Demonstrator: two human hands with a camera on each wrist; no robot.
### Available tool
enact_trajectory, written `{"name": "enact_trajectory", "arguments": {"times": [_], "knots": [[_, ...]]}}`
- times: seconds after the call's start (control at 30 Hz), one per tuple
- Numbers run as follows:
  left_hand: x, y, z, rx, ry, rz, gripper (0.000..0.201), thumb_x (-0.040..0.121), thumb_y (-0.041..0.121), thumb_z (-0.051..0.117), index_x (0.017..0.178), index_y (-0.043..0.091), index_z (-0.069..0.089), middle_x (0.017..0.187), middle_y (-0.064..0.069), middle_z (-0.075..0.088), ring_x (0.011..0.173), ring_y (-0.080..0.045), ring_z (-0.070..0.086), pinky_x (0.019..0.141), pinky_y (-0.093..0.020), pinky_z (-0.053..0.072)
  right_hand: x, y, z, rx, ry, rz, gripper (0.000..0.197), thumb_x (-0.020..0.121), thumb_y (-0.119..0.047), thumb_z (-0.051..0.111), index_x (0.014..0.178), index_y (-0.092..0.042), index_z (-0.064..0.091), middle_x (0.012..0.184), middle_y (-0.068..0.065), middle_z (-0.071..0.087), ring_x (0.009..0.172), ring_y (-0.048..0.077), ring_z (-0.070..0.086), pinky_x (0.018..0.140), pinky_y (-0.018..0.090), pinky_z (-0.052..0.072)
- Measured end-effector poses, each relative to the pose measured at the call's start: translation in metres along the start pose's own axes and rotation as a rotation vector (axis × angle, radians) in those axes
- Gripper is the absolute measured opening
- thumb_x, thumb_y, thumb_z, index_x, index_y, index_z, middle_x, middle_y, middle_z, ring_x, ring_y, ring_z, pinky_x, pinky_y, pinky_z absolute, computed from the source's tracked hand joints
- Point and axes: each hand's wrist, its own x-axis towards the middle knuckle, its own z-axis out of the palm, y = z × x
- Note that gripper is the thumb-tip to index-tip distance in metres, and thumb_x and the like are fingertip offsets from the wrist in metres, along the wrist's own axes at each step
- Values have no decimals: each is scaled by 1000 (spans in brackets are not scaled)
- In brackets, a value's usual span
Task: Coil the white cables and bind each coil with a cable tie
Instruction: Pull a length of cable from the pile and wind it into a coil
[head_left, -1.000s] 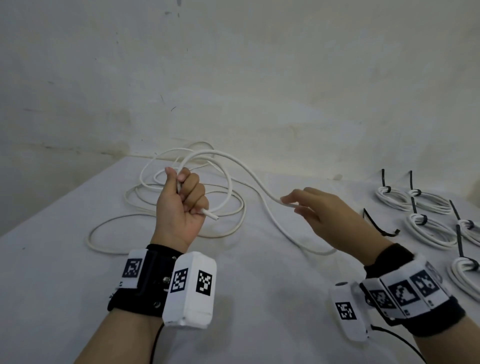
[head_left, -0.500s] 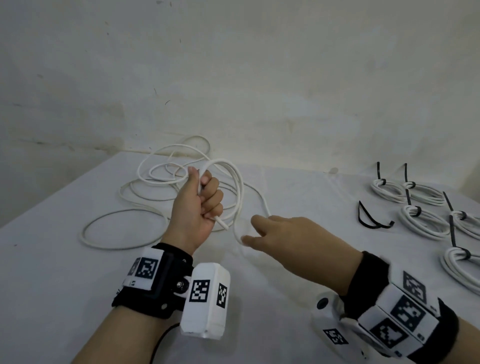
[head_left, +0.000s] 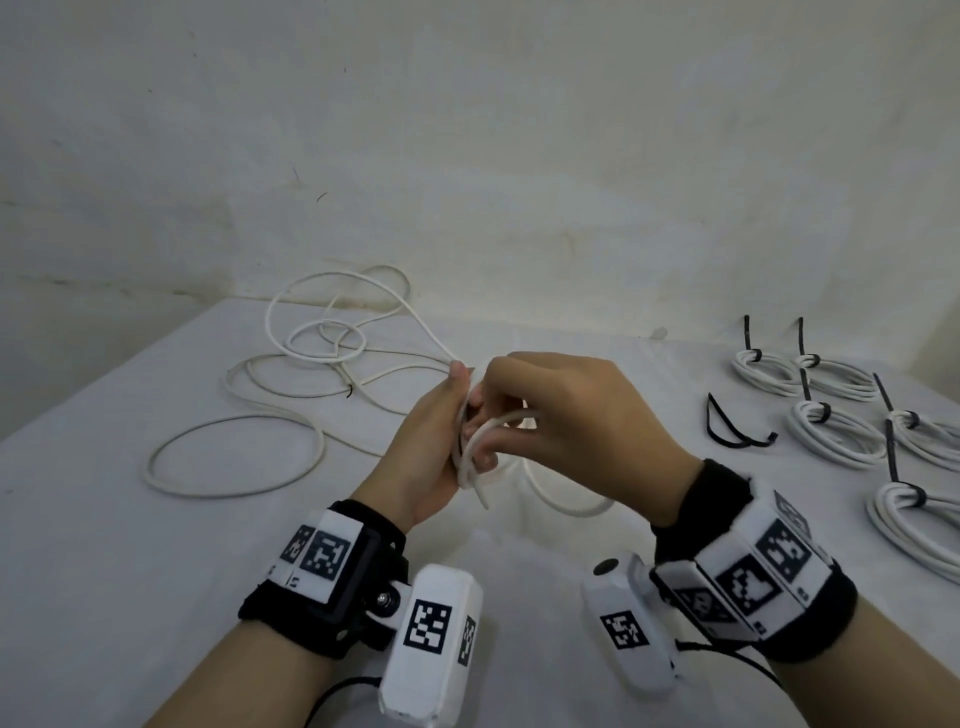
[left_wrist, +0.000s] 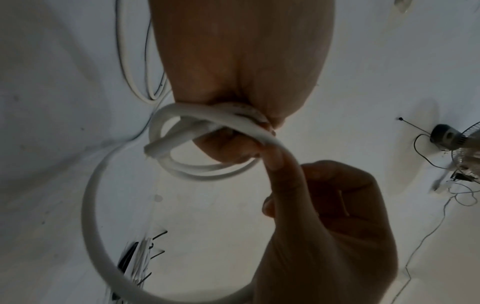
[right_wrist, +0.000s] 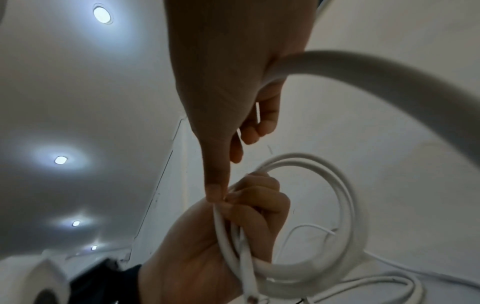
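My left hand (head_left: 457, 441) is held above the table's middle and grips several loops of the white cable (head_left: 563, 501) in its fist. The cable's cut end (head_left: 483, 501) pokes out below the fist. My right hand (head_left: 498, 415) is against the left one, its fingers curled over a fresh loop and a fingertip (right_wrist: 214, 192) pressing the cable (right_wrist: 324, 205) into the left hand (right_wrist: 207, 246). In the left wrist view the small coil (left_wrist: 207, 127) sits under the palm and a wide loop (left_wrist: 89, 205) hangs below. The rest of the cable (head_left: 234, 452) trails loose at the far left.
Several bound white coils (head_left: 831, 431) with black ties lie in a cluster at the right of the white table (head_left: 130, 571). A loose black cable tie (head_left: 732, 431) lies just left of them. A wall stands close behind the table.
My right hand has swept left with the cable and now meets the left hand, adding a loop. The left hand has shifted right and toward me, and the loose cable has been drawn in.
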Motion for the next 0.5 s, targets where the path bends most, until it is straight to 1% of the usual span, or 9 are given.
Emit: {"name": "enact_trajectory", "arguments": {"times": [0.07, 0.13, 0.23, 0.3, 0.37, 0.4, 0.43, 0.5], "knots": [[-1, 0, 2, 1, -47, -11, 49, 102, 40, 25, 70, 13, 49, 50, 3, 41, 41, -6, 36, 40, -17, 30, 2, 5, -2, 32, 20, 43, 17, 78, -23, 72, 79, -13, 58, 74, -7, 61, 66, 13, 55, 55, 37, 47], [-2, 1, 2, -50, -103, -46, 50, 102, 40, 24, 64, 15, 46, 50, 3, 38, 37, -5, 28, 36, -15, 24, 5, 12, -6, 93, 111, 77, 13, 81, -22, 72, 80, -13, 62, 73, -5, 60, 66, 12, 54, 57, 33, 47], [-2, 1, 2, -144, -167, -112, 46, 101, 42, 24, 66, 16, 38, 47, 4, 36, 31, -3, 22, 31, -14, 20, 8, 25, -7, 240, 279, 165, 7, 79, -16, 75, 81, -10, 71, 74, 0, 61, 68, 10, 57, 61, 20, 44], [-3, 3, 2, -231, -202, -107, 42, 97, 43, 28, 67, 15, 38, 44, 5, 33, 29, -1, 21, 30, -13, 19, 7, 29, -2, 333, 326, 240, 6, 78, -15, 76, 79, -10, 72, 76, 2, 62, 71, 11, 59, 63, 17, 44], [-3, 5, 1, -300, -210, -83, 38, 90, 43, 34, 67, 13, 39, 42, 5, 30, 27, -1, 21, 29, -13, 16, 3, 32, 7, 418, 367, 324, 7, 79, -14, 76, 77, -12, 70, 80, 2, 63, 74, 10, 60, 68, 16, 45], [-3, 5, -1, -318, -203, -74, 37, 88, 43, 35, 66, 13, 39, 41, 5, 29, 27, -1, 21, 29, -13, 14, 2, 32, 12, 473, 377, 369, 7, 80, -13, 75, 78, -13, 68, 83, 2, 65, 76, 9, 61, 71, 17, 47], [-3, 6, -2, -333, -191, -71, 37, 87, 43, 37, 65, 13, 40, 40, 5, 28, 26, -1, 21, 29, -13, 14, 1, 30, 17, 545, 378, 414, 7, 81, -12, 74, 79, -13, 67, 86, 2, 66, 77, 9, 64, 74, 21, 50], [-3, 7, -3, -360, -174, -70, 39, 86, 42, 37, 61, 14, 44, 39, 5, 28, 25, -1, 21, 28, -13, 14, 1, 26, 21, 701, 363, 492, 7, 87, -12, 68, 84, -6, 65, 88, 4, 69, 78, 16, 69, 76, 32, 57]]}}
